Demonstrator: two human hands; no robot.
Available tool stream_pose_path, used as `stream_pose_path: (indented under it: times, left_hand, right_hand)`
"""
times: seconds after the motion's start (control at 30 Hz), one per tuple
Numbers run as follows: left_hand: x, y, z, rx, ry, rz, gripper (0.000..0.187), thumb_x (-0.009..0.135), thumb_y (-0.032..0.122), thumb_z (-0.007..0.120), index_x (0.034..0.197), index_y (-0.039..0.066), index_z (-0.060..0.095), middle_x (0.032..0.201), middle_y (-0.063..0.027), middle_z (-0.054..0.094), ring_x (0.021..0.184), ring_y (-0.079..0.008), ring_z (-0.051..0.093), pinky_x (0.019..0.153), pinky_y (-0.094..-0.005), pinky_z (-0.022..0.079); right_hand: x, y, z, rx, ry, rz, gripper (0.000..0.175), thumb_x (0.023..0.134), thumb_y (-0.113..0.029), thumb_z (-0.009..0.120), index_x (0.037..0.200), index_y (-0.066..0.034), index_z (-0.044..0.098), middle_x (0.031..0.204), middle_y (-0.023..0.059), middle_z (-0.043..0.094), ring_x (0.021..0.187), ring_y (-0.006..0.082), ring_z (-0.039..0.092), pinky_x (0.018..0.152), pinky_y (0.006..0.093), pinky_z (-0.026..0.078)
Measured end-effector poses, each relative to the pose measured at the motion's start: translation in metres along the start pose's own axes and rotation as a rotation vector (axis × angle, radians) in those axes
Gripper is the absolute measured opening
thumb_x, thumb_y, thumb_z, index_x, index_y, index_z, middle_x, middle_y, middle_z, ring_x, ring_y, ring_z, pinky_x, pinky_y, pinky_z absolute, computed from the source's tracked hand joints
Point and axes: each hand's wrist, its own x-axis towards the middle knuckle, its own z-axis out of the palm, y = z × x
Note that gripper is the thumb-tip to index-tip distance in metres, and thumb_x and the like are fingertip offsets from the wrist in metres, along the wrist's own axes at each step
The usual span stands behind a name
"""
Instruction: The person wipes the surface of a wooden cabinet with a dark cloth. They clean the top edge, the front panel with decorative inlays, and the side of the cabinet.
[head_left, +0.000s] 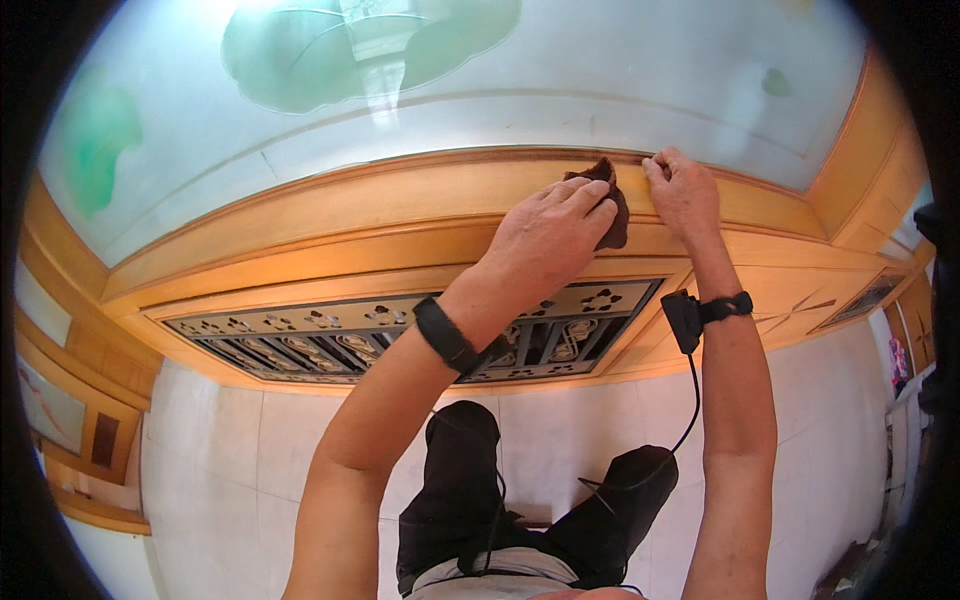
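Observation:
A dark brown cloth (615, 217) lies bunched on the varnished wooden ledge (375, 187) below a frosted glass panel. My left hand (551, 225) is on top of it, fingers bent over the cloth and partly hiding it. To its right, my right hand (684, 193) is curled, with its fingertips against the dark trim where the ledge meets the glass. Nothing shows between those fingers. The glass panel (562, 67) rises behind both hands and carries green leaf shapes and a bright reflection.
Under the ledge sits a dark lattice grille (360, 345) with cut-out ornaments. Black straps circle both wrists; a black cable (696, 405) hangs from the right one's device (681, 321) across my legs. Pale floor tiles (322, 450) lie below. Wooden furniture (82, 420) stands at left.

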Motion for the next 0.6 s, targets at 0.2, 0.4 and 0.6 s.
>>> stream_pose_path:
  times: [0.2,0.4,0.6]
  left_hand:
    - [-0.006,-0.008,-0.016,-0.072,-0.019,-0.071,0.059,0.076,0.016,0.082,0.129,0.008,0.06,0.139,-0.0112,0.059,0.131,-0.0329,0.057,0.107,-0.0454,0.05]
    - [-0.015,-0.021,-0.023,0.009,-0.021,0.04,0.062,0.073,0.014,0.085,0.13,0.008,0.06,0.135,-0.0108,0.062,0.127,-0.0325,0.06,0.104,-0.0446,0.051]
    - [-0.004,-0.02,-0.012,-0.038,-0.041,-0.041,0.054,0.074,0.014,0.085,0.121,0.006,0.061,0.128,-0.0118,0.063,0.124,-0.0339,0.059,0.102,-0.0459,0.051]
  right_hand:
    - [-0.001,-0.001,-0.001,0.012,-0.002,-0.001,0.028,0.098,-0.034,0.067,0.096,-0.0061,0.07,0.074,0.0163,0.067,0.069,0.0341,0.065,0.067,0.0438,0.051]
    - [0.0,-0.004,-0.005,-0.008,-0.068,0.056,0.03,0.097,-0.038,0.066,0.097,-0.0084,0.073,0.083,0.016,0.073,0.084,0.0391,0.07,0.075,0.0493,0.054]
    - [0.001,-0.007,-0.007,-0.026,-0.089,0.082,0.03,0.097,-0.039,0.066,0.098,-0.0095,0.074,0.086,0.0158,0.074,0.087,0.0389,0.07,0.078,0.0491,0.055]
